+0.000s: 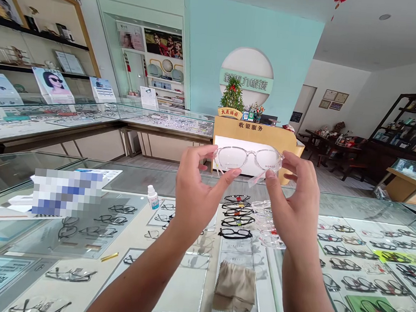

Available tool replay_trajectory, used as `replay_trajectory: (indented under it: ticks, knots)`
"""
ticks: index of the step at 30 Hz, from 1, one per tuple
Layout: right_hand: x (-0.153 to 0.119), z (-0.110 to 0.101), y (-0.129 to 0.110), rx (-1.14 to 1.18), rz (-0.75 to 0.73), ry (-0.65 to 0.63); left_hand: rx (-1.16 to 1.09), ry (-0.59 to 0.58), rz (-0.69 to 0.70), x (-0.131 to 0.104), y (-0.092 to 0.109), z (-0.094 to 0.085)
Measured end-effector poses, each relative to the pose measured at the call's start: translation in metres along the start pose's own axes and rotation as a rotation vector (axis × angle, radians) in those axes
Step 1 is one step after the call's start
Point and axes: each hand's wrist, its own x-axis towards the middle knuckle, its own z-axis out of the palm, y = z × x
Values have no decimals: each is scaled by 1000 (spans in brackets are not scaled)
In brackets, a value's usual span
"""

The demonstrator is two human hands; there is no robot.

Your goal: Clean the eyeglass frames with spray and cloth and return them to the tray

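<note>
A pair of clear-framed glasses point(251, 153) is held up level above the glass display counter, its lenses facing me. My left hand point(199, 189) pinches its left side between thumb and fingers. At the right side, my right hand point(293, 197) grips the frame the same way, the thumb near the lower rim. A small tag hangs below the right lens. Beneath the hands, a column of dark-framed glasses point(237, 220) lies on the counter beside a stack of clear frames point(262, 219). Closer to me rests a crumpled beige cloth point(235, 287).
A small white bottle point(152, 197) stands left of my left hand. Papers point(66, 192) and a yellow stick point(109, 257) lie farther left. More glasses point(359, 283) fill the case at right. Beyond is a wooden cashier desk point(285, 138) with a plant point(232, 97).
</note>
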Motion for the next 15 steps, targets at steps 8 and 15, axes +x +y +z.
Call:
replay_trajectory:
  ticks: [8, 15]
  knots:
    - [0, 1, 2, -9, -7, 7, 14, -5, 11, -1, -2, 1]
    - [2, 1, 2, 13, 1, -26, 38, 23, 72, -1, -5, 2]
